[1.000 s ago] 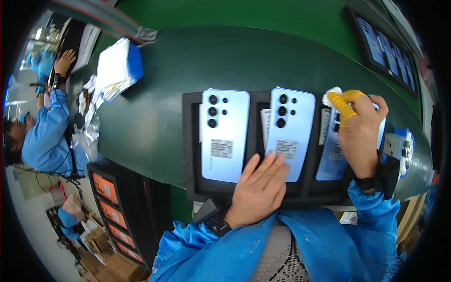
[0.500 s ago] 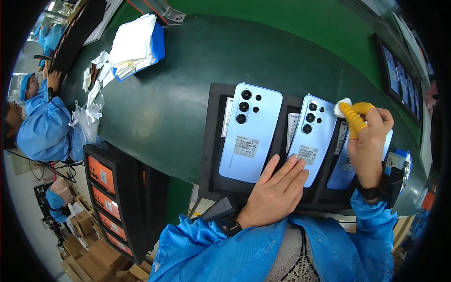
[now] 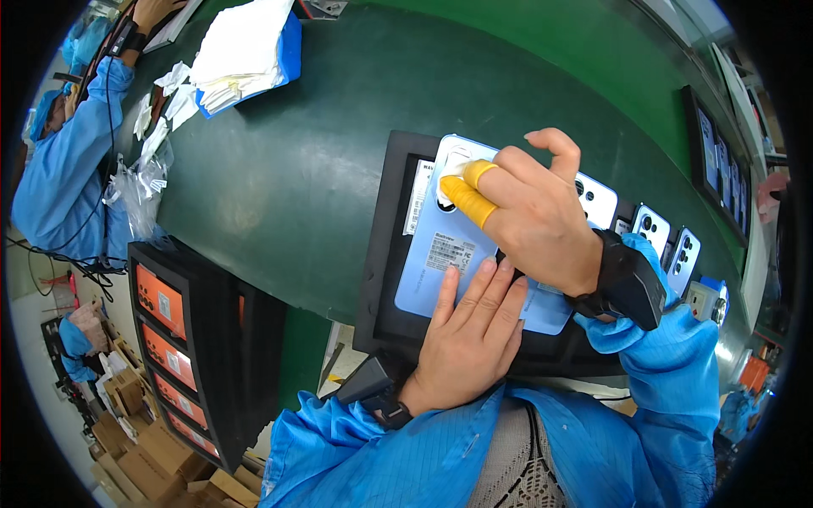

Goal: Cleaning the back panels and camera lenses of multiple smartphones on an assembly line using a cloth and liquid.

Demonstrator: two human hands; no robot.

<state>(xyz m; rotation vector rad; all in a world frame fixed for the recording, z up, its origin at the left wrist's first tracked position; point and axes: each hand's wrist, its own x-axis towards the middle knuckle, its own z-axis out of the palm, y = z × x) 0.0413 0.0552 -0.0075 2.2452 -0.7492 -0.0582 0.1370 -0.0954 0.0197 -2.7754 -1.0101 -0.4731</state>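
Green conveyor surface point(image 3: 279, 169), 1 black tray point(image 3: 385, 254) at 3 o'clock: our left hand point(image 3: 470, 334) lies flat, fingers spread, on the light-blue phone point(image 3: 440, 254), while our right hand point(image 3: 533, 216), moved over since half a second ago, now pinches a white wipe point(image 3: 451, 169) on its camera corner.

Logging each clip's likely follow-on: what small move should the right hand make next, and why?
Probably a short wiping stroke down the light blue phone. The right hand, two fingertips in yellow cots, presses a white cloth onto the phone's camera corner, while the left hand pins its lower edge in the black tray.
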